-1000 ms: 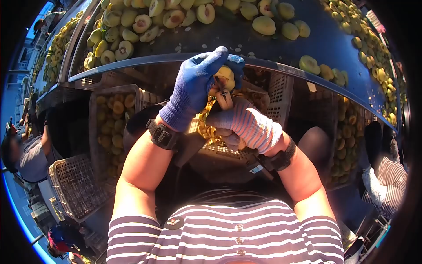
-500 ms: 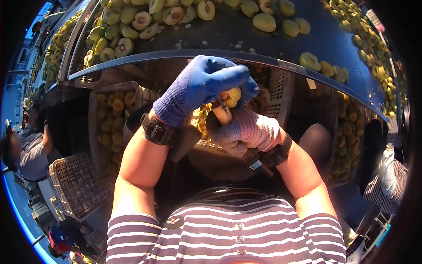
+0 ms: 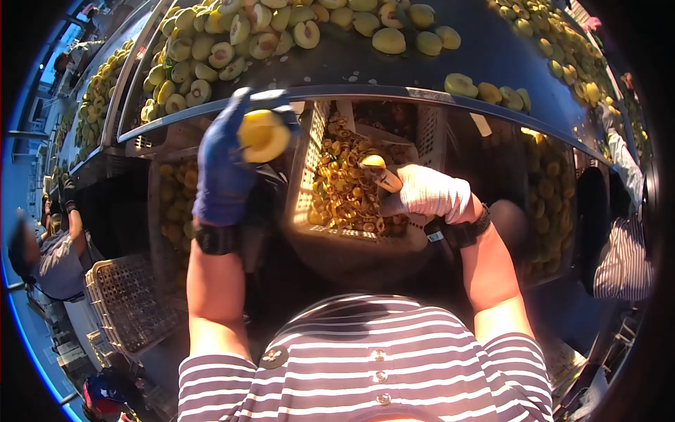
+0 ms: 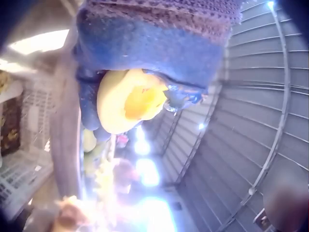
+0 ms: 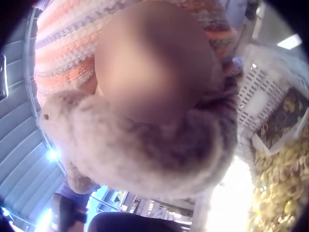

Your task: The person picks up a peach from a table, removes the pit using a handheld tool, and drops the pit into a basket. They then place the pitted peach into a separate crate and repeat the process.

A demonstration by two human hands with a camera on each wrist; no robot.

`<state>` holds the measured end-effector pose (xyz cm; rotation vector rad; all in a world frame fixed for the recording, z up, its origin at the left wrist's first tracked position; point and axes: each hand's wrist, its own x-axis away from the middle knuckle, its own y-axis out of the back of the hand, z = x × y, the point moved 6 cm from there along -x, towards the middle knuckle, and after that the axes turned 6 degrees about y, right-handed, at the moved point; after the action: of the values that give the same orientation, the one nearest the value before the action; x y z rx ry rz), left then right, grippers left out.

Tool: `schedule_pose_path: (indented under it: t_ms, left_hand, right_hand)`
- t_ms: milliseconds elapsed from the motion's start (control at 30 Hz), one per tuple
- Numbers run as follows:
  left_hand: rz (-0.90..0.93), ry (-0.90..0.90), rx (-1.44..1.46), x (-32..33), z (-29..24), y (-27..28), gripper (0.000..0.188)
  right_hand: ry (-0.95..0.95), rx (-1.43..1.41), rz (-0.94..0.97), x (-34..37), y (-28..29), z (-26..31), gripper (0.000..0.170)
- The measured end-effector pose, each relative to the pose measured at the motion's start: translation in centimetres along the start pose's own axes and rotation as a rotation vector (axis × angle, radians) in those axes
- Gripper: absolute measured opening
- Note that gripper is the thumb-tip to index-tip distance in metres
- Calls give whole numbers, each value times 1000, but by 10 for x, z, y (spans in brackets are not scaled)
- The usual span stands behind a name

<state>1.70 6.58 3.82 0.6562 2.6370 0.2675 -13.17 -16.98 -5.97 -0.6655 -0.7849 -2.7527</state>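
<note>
The cut fruit (image 3: pixel 264 136) sits in the left hand (image 3: pixel 228 165), blue-gloved fingers curled round it, beside the crate (image 3: pixel 301 200) of scraps (image 3: pixel 344 186). Over those scraps, the right hand (image 3: pixel 430 193) grips a tan-handled tool (image 3: pixel 389 182), with a yellow piece (image 3: pixel 373 162) at its tip.

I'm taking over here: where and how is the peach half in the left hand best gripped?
Probably pinch the peach half by its near rim, coming from the body side: the blue-gloved left hand covers its left and far edges, leaving that rounded rim exposed.
</note>
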Motion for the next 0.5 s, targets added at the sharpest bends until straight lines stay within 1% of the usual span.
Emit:
schedule_pose_path:
  t_ms: [33, 67, 100, 133, 167, 200, 233, 267, 333, 367, 400, 467, 500]
  left_hand:
    - [-93, 278, 320, 10, 11, 35, 33]
    - [-139, 417, 251, 22, 12, 69, 32]
    - [-190, 549, 177, 33, 14, 105, 31]
    - [-265, 622, -390, 47, 21, 142, 32]
    - [-273, 551, -499, 53, 6, 138, 34]
    - [-285, 483, -605, 57, -10, 126, 36]
    - [-204, 472, -377, 52, -24, 87, 37]
    - [-124, 451, -145, 46, -39, 38, 39]
    - [179, 180, -309, 37, -44, -42, 37]
    - [304, 66, -457, 32, -40, -78, 36]
    - [420, -53, -609, 28, -33, -106, 34]
    - [526, 165, -357, 22, 5, -131, 33]
    - [512, 42, -354, 14, 5, -137, 32]
  right_hand:
    - [38, 47, -10, 5, 3, 16, 37]
    - [81, 97, -19, 6, 7, 23, 40]
    - [225, 195, -107, -5, 2, 2, 40]
    - [359, 306, -210, -14, -3, -19, 40]
    - [425, 394, -280, -9, -4, -8, 39]
    - [444, 404, -260, -6, -2, 6, 37]
    - [464, 413, -239, -3, 0, 20, 35]
    - [440, 407, -145, -2, -3, 29, 35]
    - [388, 410, 0, -2, 2, 41, 33]
    - [358, 389, -33, -1, 2, 35, 32]
    - [306, 460, -75, 4, 9, 32, 25]
    - [348, 630, -256, 7, 19, 27, 20]
    - [316, 696, -256, 8, 26, 21, 18]
